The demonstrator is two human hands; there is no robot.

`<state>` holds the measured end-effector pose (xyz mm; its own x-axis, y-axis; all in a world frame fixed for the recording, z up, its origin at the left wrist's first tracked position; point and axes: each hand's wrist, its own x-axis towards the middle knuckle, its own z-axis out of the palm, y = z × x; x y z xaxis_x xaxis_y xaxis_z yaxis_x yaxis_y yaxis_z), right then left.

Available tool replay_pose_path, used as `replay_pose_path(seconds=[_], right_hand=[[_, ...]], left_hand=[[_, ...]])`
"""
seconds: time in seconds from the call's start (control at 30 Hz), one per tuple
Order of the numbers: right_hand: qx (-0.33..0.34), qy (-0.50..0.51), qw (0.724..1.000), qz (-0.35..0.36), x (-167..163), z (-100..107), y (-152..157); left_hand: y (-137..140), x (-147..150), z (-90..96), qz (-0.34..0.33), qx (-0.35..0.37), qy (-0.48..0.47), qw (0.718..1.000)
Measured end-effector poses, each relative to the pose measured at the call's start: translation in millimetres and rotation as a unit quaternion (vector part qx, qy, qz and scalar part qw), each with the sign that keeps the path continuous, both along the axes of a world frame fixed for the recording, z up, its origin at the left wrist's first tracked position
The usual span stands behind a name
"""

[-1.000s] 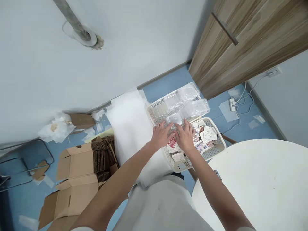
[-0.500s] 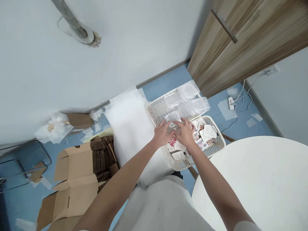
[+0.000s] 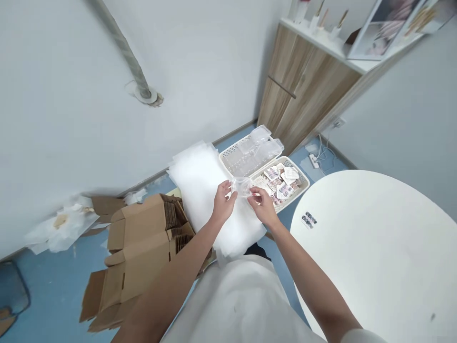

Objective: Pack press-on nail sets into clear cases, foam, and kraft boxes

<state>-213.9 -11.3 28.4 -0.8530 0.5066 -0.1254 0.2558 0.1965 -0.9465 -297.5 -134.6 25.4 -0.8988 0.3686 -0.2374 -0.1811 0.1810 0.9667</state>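
Observation:
Between my two hands is a small clear plastic case, held up over a stack of white sheets. My left hand grips its left side with fingers and thumb. On the other side, my right hand pinches the right edge. Just beyond, a white basket contains clear plastic packs. Beside it, a second white basket holds several printed cards, some with rows of what look like false nails. Whether the case has anything in it cannot be made out.
A round white table stands at my right, with a small card of dark nail shapes on it. Flattened cardboard boxes lie to the left. A wooden cabinet and a power strip are at the back right.
My hands have come away from the baskets toward me and now hold the clear case. The view has tilted up and right, bringing the cabinet top and the card on the table into sight.

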Motion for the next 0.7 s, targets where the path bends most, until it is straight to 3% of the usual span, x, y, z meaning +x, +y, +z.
replay_pose_path(seconds=[0.17,0.33,0.5,0.7], right_hand=[[-0.036,-0.027,0.998,-0.047,73.3,11.3,-46.9],[-0.093,-0.029,0.987,-0.127,147.0,13.5,-80.1],[-0.12,-0.011,0.968,-0.22,211.3,18.6,-94.0],[-0.106,0.016,0.935,-0.338,279.7,22.0,-91.3]], left_hand=[[-41.9,52.0,-4.2,-0.005,0.06,-0.04,0.997],[-61.0,111.4,-7.7,-0.049,0.087,-0.103,0.99],[-56.3,164.4,-4.6,-0.124,0.097,-0.158,0.975],[-24.5,217.9,2.1,-0.241,0.099,-0.18,0.949]])
